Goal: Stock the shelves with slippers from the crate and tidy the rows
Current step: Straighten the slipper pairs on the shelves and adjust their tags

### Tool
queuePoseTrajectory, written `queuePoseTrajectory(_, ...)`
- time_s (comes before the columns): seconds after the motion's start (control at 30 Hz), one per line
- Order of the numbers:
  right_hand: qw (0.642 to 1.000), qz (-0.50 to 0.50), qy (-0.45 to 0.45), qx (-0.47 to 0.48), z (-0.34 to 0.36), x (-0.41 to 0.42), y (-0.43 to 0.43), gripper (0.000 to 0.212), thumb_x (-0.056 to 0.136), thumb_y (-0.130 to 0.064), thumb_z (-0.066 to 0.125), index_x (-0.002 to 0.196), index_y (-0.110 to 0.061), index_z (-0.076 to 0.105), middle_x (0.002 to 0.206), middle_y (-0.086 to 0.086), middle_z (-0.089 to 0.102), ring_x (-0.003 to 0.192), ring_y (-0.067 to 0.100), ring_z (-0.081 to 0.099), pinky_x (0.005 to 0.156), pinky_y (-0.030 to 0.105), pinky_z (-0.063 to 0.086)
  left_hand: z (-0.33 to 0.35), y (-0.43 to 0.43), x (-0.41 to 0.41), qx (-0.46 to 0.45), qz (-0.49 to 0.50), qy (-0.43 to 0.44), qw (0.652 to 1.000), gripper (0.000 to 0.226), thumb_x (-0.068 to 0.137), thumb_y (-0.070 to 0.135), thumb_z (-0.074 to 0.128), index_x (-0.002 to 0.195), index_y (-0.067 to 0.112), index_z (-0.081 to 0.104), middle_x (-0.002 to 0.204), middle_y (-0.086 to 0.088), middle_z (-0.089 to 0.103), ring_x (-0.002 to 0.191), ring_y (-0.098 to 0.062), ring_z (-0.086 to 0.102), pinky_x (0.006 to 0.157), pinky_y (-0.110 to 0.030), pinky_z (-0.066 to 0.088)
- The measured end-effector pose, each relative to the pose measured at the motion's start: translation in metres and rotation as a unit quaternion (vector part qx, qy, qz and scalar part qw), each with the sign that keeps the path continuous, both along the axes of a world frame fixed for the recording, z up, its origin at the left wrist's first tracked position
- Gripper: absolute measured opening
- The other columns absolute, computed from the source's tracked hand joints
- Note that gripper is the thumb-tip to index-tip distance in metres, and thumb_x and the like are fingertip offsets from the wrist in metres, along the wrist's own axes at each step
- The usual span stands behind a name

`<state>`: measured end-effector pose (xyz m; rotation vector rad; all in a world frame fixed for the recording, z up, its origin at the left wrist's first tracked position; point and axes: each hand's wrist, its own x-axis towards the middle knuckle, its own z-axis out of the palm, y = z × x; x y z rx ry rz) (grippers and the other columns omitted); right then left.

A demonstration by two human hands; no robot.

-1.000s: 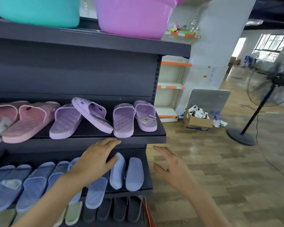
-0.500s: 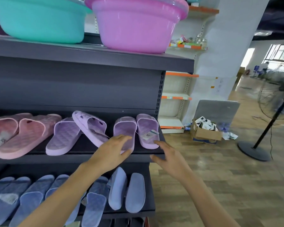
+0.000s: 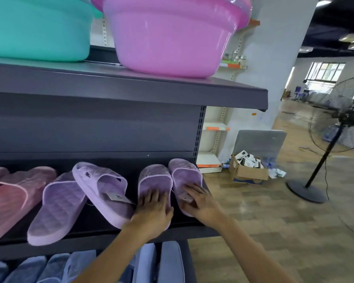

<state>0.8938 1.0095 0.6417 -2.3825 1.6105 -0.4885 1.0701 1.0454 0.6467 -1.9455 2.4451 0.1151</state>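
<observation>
Purple slippers stand in a row on the dark middle shelf (image 3: 102,227). My left hand (image 3: 153,213) lies flat on the toe end of the second purple slipper from the right (image 3: 154,178). My right hand (image 3: 200,201) rests with straight fingers on the rightmost purple slipper (image 3: 182,170), over its paper tag. Left of them, one tagged purple slipper (image 3: 102,186) lies askew, leaning over another purple slipper (image 3: 57,209). Pink slippers (image 3: 12,197) fill the shelf's left end. The crate is not in view.
Blue slippers (image 3: 168,262) line the shelf below. A pink basin (image 3: 172,37) and a teal basin (image 3: 37,27) sit on the top shelf. On the wooden floor to the right are a cardboard box (image 3: 247,170) and a standing fan (image 3: 339,123).
Both hands rose from in front of the blue slipper shelf to the purple slipper shelf and now rest on the two rightmost purple slippers. The camera moved closer and tilted up.
</observation>
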Motion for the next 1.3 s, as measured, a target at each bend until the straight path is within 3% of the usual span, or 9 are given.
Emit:
queuePoseTrajectory(0.17, 0.997, -0.003, -0.059, -0.043, -0.013, 0.003, 0.001, 0.088, 0.067, -0.066, 0.024, 0.138, -0.018, 0.043, 0.146, 0.0, 0.039, 0.14, 0.016, 0.025, 0.106, 0.012, 0.012, -0.002, 0.003, -0.01, -0.079, 0.024, 0.018, 0.996, 0.096, 0.065, 0.045, -0.013, 0.147, 0.006, 0.019, 0.151, -0.024, 0.02, 0.142, -0.037, 0.009, 0.113, -0.053, 0.01)
queuePoseTrajectory(0.27, 0.995, -0.012, -0.077, -0.056, -0.013, 0.004, 0.005, 0.084, 0.069, -0.065, 0.027, 0.135, -0.017, 0.047, 0.144, 0.0, 0.042, 0.138, 0.015, 0.028, 0.104, 0.009, 0.011, -0.007, -0.005, -0.011, -0.07, 0.038, 0.035, 0.996, 0.078, 0.081, 0.045, -0.005, 0.149, 0.01, 0.01, 0.155, -0.02, 0.011, 0.143, -0.034, 0.004, 0.115, -0.049, 0.003)
queuePoseTrajectory(0.47, 0.991, -0.018, -0.089, -0.102, -0.022, 0.006, 0.009, 0.068, 0.082, -0.054, 0.029, 0.125, -0.009, 0.058, 0.133, 0.009, 0.055, 0.129, 0.027, 0.044, 0.11, 0.036, 0.032, -0.004, -0.023, -0.018, 0.016, 0.085, 0.078, 0.993, 0.056, 0.1, 0.034, 0.018, 0.149, 0.015, -0.002, 0.156, -0.015, -0.008, 0.143, -0.032, -0.011, 0.114, -0.046, -0.008)
queuePoseTrajectory(0.6, 0.991, -0.025, -0.125, -0.043, -0.016, 0.005, 0.008, 0.103, 0.067, -0.082, 0.015, 0.137, -0.012, 0.043, 0.145, 0.005, 0.039, 0.138, 0.019, 0.028, 0.107, 0.019, 0.018, 0.0, -0.03, -0.02, 0.029, 0.102, 0.103, 0.989, 0.052, 0.101, 0.032, 0.013, 0.149, 0.018, -0.001, 0.156, -0.011, -0.009, 0.143, -0.03, -0.012, 0.115, -0.044, -0.009)
queuePoseTrajectory(0.7, 0.993, -0.039, -0.104, -0.044, -0.014, 0.01, 0.007, 0.089, 0.069, -0.064, 0.019, 0.136, -0.012, 0.044, 0.144, 0.006, 0.041, 0.136, 0.022, 0.032, 0.108, 0.026, 0.022, 0.001, -0.033, -0.022, 0.038, 0.118, 0.119, 0.985, 0.052, 0.101, 0.032, 0.011, 0.149, 0.019, -0.004, 0.156, -0.011, -0.012, 0.143, -0.03, -0.014, 0.115, -0.044, -0.01)
queuePoseTrajectory(0.8, 0.989, -0.03, -0.05, -0.135, -0.01, 0.009, 0.002, 0.067, 0.073, -0.055, 0.029, 0.115, -0.016, 0.064, 0.119, 0.002, 0.063, 0.112, 0.024, 0.056, 0.088, 0.027, 0.03, 0.002, -0.031, -0.021, 0.037, 0.119, 0.115, 0.986, 0.052, 0.101, 0.033, 0.011, 0.149, 0.019, -0.002, 0.156, -0.01, -0.011, 0.143, -0.028, -0.013, 0.115, -0.043, -0.009)
queuePoseTrajectory(1.07, 0.993, 0.02, -0.114, -0.028, -0.005, -0.01, -0.013, 0.106, 0.054, -0.094, 0.028, 0.118, -0.016, 0.063, 0.117, -0.001, 0.059, 0.109, 0.017, 0.054, 0.094, 0.031, 0.043, 0.01, -0.029, -0.014, 0.06, 0.094, 0.13, 0.985, 0.051, 0.102, 0.031, 0.014, 0.149, 0.016, 0.0, 0.157, -0.009, -0.01, 0.144, -0.024, -0.012, 0.114, -0.038, -0.008)
queuePoseTrajectory(1.2, 0.993, -0.006, -0.115, -0.023, -0.007, 0.002, -0.006, 0.089, 0.07, -0.077, 0.033, 0.131, -0.015, 0.051, 0.137, 0.001, 0.046, 0.128, 0.02, 0.04, 0.106, 0.022, 0.028, 0.009, -0.03, -0.014, 0.06, 0.092, 0.132, 0.985, 0.051, 0.102, 0.027, 0.017, 0.15, 0.017, 0.002, 0.157, -0.009, -0.008, 0.144, -0.024, -0.011, 0.114, -0.037, -0.007)
queuePoseTrajectory(1.3, 0.997, -0.024, -0.077, -0.019, -0.003, 0.013, -0.008, 0.115, 0.058, -0.091, 0.007, 0.137, -0.016, 0.043, 0.147, 0.004, 0.036, 0.137, 0.02, 0.028, 0.109, 0.023, 0.018, 0.009, -0.036, -0.014, 0.067, 0.095, 0.126, 0.985, 0.051, 0.102, 0.029, 0.013, 0.149, 0.018, -0.001, 0.157, -0.008, -0.011, 0.143, -0.024, -0.013, 0.114, -0.038, -0.008)
